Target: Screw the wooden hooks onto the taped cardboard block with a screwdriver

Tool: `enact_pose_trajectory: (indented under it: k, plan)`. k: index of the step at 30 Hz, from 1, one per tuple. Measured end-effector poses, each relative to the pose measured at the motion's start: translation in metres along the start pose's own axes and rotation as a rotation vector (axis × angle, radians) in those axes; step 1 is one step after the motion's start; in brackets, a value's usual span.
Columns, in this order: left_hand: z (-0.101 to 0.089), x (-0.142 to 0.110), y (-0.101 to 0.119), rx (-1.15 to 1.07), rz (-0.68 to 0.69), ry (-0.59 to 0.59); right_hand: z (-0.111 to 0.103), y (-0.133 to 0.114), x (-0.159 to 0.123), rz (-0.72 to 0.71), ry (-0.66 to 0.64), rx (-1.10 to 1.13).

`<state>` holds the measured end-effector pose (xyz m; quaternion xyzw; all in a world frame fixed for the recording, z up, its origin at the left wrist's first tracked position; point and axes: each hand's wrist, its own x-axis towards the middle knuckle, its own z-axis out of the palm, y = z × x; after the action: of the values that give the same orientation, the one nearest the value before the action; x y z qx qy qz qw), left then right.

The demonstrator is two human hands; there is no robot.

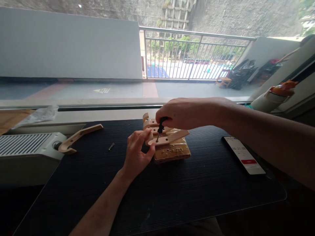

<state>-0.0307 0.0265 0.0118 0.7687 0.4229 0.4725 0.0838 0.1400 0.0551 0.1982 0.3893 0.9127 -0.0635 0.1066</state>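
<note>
My right hand [172, 113] is closed around the black handle of a screwdriver [161, 126], held upright. Its tip meets a hole near the left end of a light wooden hook [173, 138]. That hook lies across a brown block wrapped in clear film [172, 154], whose front part has several small holes. With thumb and fingers, my left hand [137, 147] pinches the left end of the same hook. Behind it on the block are more wooden hooks [154, 122], partly hidden by my hands. Whether a screw sits under the tip is too small to tell.
Left on the dark table [98, 183] are a loose screw [111, 146] and another wooden hook [73, 139] near a white slatted appliance [29, 146]. A phone [243, 155] showing a timer lies to the right. Beyond the table runs a window sill [110, 114].
</note>
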Motion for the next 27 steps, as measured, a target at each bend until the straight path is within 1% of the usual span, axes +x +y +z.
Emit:
enact_pose_trajectory:
  k: [3, 8, 12, 15, 18, 21, 27]
  plan:
    - [-0.0013, 0.0016, 0.0001, 0.023, 0.023, 0.007, 0.0023, -0.0005, 0.0026, 0.032, 0.004, -0.036]
    - [0.0015, 0.0009, 0.0015, 0.002, 0.018, 0.007, 0.0062, 0.0003, 0.0051, 0.078, 0.026, -0.032]
    - [0.0022, 0.0001, 0.0023, -0.005, 0.009, 0.002, 0.0038, 0.0005, 0.0030, 0.029, 0.060, -0.015]
    - [0.0015, 0.0001, 0.0026, -0.001, 0.010, -0.016, 0.0006, 0.0002, 0.0016, -0.031, 0.039, 0.000]
    - [0.0009, 0.0003, 0.0028, 0.002, 0.008, -0.033, 0.0007, 0.0003, 0.0031, -0.043, 0.039, -0.025]
    - [0.0010, 0.0002, 0.0029, 0.000, 0.004, -0.035, 0.0045, -0.0003, 0.0065, -0.009, 0.054, -0.046]
    - [0.0022, -0.0002, 0.0032, -0.006, 0.005, -0.030, 0.0094, -0.0043, 0.0075, 0.103, 0.083, -0.102]
